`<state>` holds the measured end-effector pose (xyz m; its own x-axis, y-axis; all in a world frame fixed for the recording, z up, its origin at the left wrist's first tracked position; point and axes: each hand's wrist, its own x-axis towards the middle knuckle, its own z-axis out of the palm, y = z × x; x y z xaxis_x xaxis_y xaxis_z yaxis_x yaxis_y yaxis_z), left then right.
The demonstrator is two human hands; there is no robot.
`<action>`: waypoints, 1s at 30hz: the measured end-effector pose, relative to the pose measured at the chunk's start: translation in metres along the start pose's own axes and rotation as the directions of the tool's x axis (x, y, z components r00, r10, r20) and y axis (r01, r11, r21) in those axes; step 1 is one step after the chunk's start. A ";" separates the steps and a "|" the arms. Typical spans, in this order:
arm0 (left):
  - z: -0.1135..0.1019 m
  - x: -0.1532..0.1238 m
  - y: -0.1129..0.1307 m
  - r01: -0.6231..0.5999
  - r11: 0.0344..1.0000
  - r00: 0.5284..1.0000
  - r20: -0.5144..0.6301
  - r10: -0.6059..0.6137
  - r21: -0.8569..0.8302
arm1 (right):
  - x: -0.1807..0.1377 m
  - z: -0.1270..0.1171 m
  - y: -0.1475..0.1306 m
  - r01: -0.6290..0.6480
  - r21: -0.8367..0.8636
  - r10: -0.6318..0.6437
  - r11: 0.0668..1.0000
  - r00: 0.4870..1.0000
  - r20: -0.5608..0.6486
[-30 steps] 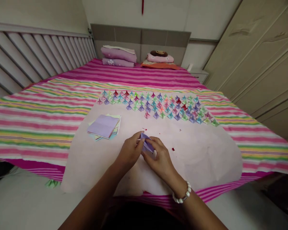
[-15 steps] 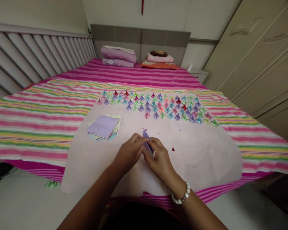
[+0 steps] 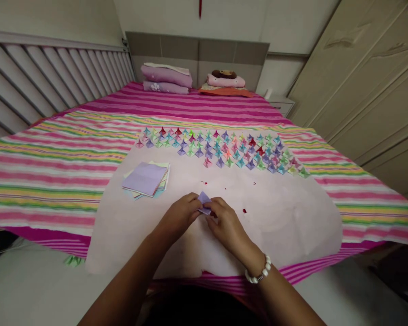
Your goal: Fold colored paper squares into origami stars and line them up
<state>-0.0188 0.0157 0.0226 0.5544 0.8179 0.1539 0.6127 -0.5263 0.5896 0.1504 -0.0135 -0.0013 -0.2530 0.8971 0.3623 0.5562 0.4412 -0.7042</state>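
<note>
Between my two hands is a small folded piece of purple origami paper [image 3: 204, 199], its pointed top showing above the fingers. My left hand [image 3: 185, 210] pinches its left side. On the right side, my right hand [image 3: 223, 220] grips it with thumb and fingers; a white bead bracelet [image 3: 259, 271] circles that wrist. The fingers hide the paper's lower part. To the left lies a stack of square paper sheets [image 3: 145, 179], a purple one on top. Rows of small folded paper pieces [image 3: 219, 162] in many colours stand beyond my hands.
A large pale sheet [image 3: 285, 226] covers the front of the striped bed [image 3: 47, 181]. Tiny red scraps [image 3: 244, 211] dot it. Folded purple bedding [image 3: 166, 79] and a pink pile [image 3: 226, 80] sit at the headboard. A green folded paper piece [image 3: 73, 261] lies at lower left.
The purple paper has turned from a narrow, upright edge-on view to a flatter, pointed face. My fingers have shifted their hold on it.
</note>
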 end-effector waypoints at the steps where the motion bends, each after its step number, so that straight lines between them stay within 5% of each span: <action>1: 0.000 0.000 -0.001 -0.013 0.999 1.000 -0.011 0.012 -0.034 | 0.000 -0.002 0.000 0.007 -0.004 -0.007 1.000 1.000 0.016; 10: -0.001 -0.010 -0.001 0.022 0.887 0.993 -0.096 -0.075 -0.462 | 0.009 -0.020 0.000 -0.071 0.360 0.047 0.930 0.996 0.076; 16: 0.009 -0.007 0.006 0.144 0.620 0.966 -0.028 -0.259 -0.771 | 0.008 -0.014 0.001 -0.286 0.590 0.289 0.755 0.953 0.092; 22: 0.017 -0.003 0.005 0.166 0.431 0.922 -0.016 -0.387 -0.887 | 0.009 -0.007 0.001 -0.286 0.776 0.397 0.562 0.917 0.051; 26: 0.014 -0.002 0.009 0.252 0.441 0.918 0.070 -0.389 -0.861 | 0.009 -0.004 0.001 -0.331 0.793 0.413 0.512 0.904 0.110; 30: 0.016 0.002 0.015 0.201 0.489 0.902 -0.034 -0.430 -0.849 | 0.009 -0.001 -0.003 -0.355 0.790 0.440 0.500 0.890 0.120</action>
<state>0.0004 0.0052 0.0192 0.2175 0.9721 -0.0879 -0.0665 0.1046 0.9923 0.1479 -0.0067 0.0046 -0.0756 0.9953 -0.0613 -0.2572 -0.0788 -0.9631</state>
